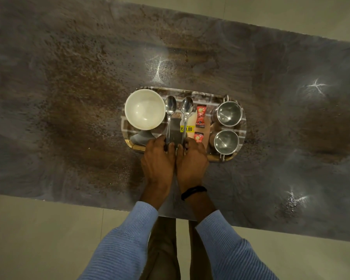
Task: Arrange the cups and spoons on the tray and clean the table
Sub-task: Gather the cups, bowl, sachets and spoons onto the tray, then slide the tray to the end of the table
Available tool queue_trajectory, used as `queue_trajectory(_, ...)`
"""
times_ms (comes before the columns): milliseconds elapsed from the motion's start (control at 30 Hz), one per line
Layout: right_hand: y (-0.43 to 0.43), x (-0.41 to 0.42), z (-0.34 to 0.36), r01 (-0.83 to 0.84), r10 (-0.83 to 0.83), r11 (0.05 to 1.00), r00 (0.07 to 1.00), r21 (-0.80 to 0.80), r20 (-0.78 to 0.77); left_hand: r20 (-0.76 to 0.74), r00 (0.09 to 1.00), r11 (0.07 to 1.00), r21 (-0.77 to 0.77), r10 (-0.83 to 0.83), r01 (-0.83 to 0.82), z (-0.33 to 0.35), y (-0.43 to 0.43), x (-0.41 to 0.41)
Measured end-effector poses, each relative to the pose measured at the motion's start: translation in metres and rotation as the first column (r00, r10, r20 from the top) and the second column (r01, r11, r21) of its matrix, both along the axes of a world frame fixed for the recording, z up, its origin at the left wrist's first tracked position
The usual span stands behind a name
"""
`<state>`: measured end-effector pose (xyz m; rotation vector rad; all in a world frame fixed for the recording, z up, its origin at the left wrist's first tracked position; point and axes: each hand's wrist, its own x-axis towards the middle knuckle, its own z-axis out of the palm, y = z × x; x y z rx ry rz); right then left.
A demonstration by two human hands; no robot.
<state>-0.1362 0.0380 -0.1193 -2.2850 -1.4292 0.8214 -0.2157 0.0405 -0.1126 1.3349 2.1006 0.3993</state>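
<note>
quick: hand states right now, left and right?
Left hand: pinching the handle end of the left spoon.
Right hand: pinching the handle end of the right spoon.

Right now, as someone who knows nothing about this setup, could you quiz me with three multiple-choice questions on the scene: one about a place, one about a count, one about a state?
1. Where on the tray does the white bowl stand?
A. its left end
B. its middle
C. its right end

2. How many steel cups are on the tray?
A. one
B. two
C. four

3. What are the left hand and right hand doing?
A. lying flat on the table
B. lifting the bowl
C. gripping the spoon handles

Answers:
1 A: the bowl sits left of both spoons.
2 B: a second cup stands nearer the person, both at the right end.
3 C: the left hand's fingers curl round the left spoon handle, and the right hand's round the right spoon handle.
</note>
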Motion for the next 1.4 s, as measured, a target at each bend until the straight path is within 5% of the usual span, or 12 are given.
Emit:
queue_trajectory(267,-0.016,0.001,0.019,0.030,-0.029,0.995,1.000,0.096,-0.013,0.115,0.985,0.992,0.017,0.126,-0.129,0.021,-0.018,-0.004)
queue_trajectory(500,-0.033,0.034,0.080,0.118,-0.090,0.985,0.974,0.128,-0.210,0.128,0.932,0.921,0.158,0.339,-0.357,0.055,-0.005,-0.037)
queue_trajectory(733,0.018,0.142,0.083,0.495,-0.473,0.868,0.847,0.034,-0.241,0.086,0.906,0.908,-0.109,0.414,-0.405,0.050,0.056,-0.105)
queue_trajectory(933,0.041,0.187,0.012,0.376,-0.454,0.886,0.824,-0.272,-0.340,0.364,0.815,0.865,-0.405,0.451,-0.297,0.020,0.086,-0.135)
queue_trajectory(1400,0.044,0.185,0.001,0.422,-0.567,0.824,0.626,-0.378,-0.536,0.404,0.791,0.871,-0.380,0.459,-0.312,0.007,0.091,-0.128)
